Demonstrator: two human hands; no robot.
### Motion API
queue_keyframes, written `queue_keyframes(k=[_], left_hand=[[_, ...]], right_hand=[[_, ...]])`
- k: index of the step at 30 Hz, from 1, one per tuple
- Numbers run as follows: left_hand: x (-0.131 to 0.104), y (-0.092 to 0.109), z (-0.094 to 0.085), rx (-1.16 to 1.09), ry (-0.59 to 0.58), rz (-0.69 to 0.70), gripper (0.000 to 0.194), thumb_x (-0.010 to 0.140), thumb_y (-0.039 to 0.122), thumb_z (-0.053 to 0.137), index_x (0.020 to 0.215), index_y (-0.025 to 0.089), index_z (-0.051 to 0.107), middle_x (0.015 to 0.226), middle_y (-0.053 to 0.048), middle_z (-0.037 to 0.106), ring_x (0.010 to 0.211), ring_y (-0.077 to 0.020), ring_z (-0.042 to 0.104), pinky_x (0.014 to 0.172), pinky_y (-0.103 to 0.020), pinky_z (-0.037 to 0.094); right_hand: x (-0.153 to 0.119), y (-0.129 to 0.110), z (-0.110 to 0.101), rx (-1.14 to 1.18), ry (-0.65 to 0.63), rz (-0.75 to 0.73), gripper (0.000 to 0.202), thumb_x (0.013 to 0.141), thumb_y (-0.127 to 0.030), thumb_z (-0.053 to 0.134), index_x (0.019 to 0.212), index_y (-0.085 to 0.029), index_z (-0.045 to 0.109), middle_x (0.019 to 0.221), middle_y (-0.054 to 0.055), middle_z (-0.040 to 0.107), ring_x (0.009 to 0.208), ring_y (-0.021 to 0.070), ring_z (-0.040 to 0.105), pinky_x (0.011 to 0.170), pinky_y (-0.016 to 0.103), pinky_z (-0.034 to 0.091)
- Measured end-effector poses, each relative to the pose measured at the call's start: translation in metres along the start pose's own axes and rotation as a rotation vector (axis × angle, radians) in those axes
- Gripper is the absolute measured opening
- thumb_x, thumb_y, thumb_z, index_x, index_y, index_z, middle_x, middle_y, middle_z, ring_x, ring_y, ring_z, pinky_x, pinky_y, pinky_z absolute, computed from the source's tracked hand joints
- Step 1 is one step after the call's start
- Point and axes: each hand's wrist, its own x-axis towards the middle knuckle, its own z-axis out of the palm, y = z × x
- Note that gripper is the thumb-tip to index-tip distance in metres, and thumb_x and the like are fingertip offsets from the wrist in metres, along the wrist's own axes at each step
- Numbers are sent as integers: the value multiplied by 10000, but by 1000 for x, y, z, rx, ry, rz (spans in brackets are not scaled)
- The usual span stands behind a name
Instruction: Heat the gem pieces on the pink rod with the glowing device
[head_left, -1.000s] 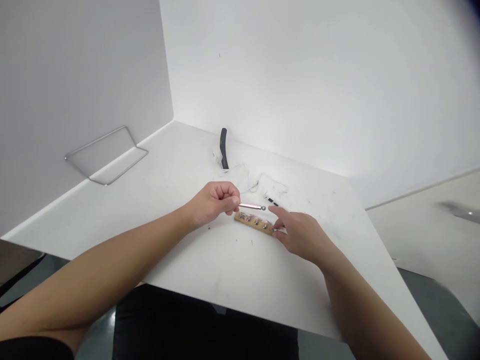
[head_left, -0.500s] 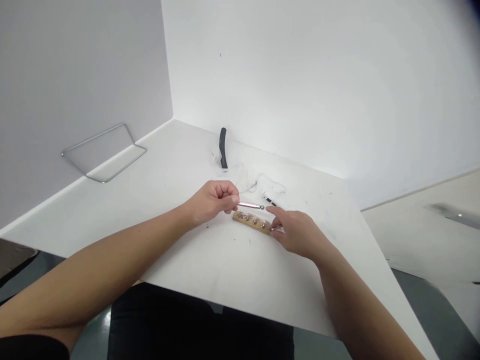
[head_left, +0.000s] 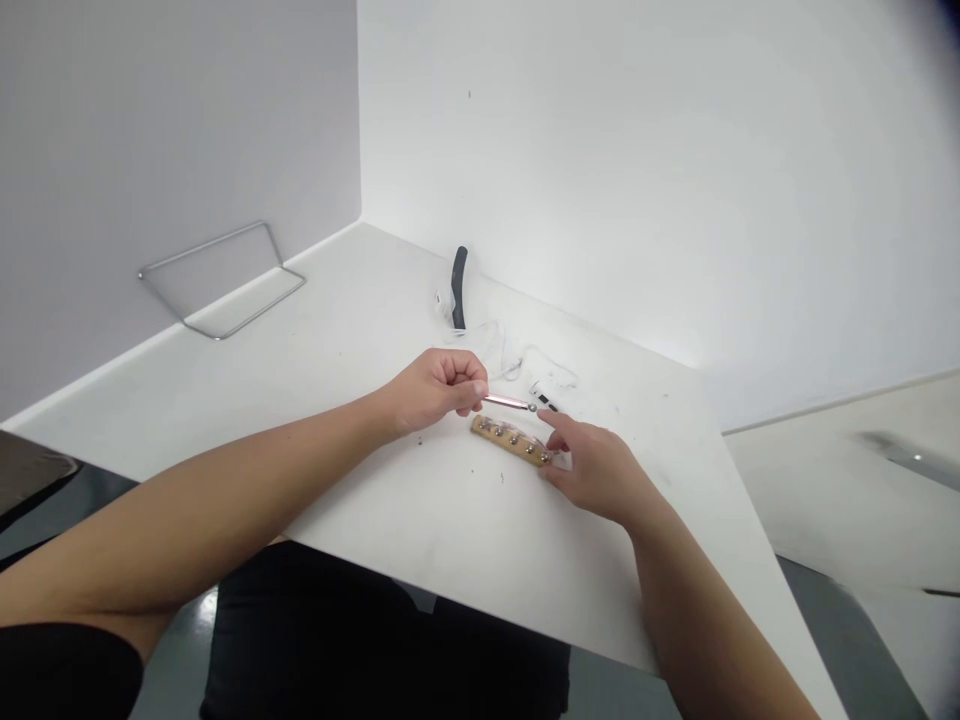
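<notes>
My left hand (head_left: 450, 385) is closed, pinching a slim, shiny pinkish rod (head_left: 506, 401). A small metal ball (head_left: 532, 408) sits at the rod's right end. Below the rod, a light wooden strip (head_left: 499, 436) lies on the white table with several shiny metal balls along its top. My right hand (head_left: 589, 460) has its thumb and bent fingers around the strip's right end, while its index finger stretches out to the ball on the rod. Whether that fingertip touches the ball is hard to see.
Behind my hands, a black curved handle (head_left: 459, 290) lies near the back wall. A thin pale cord (head_left: 517, 365) and a small black-and-white piece (head_left: 543, 397) are close by. On the left, a bent metal wire frame (head_left: 225, 280) leans against the grey wall.
The whole view has shifted slightly. Both hands keep nearly the same pose, with the rod in my left hand and its ball still by my right index finger.
</notes>
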Motion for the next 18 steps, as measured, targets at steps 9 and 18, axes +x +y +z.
queue_keyframes(k=[9, 18], left_hand=[[2, -3, -3, 12, 29, -1, 137, 784, 254, 580, 714, 141, 548, 581, 16, 560, 592, -81, 530, 601, -211, 400], [2, -3, -10, 59, 67, 8, 166, 801, 299, 578, 715, 162, 539, 556, 32, 529, 671, -115, 575, 621, -223, 382]], right_hand=[[-6, -1, 9, 104, 27, 89, 629, 716, -270, 571, 1315, -234, 384, 1000, 18, 669, 871, 200, 601, 784, 357, 465], [-66, 26, 22, 206, 112, 313, 647, 717, -325, 576, 1318, -218, 361, 932, 19, 665, 853, 192, 600, 788, 355, 474]])
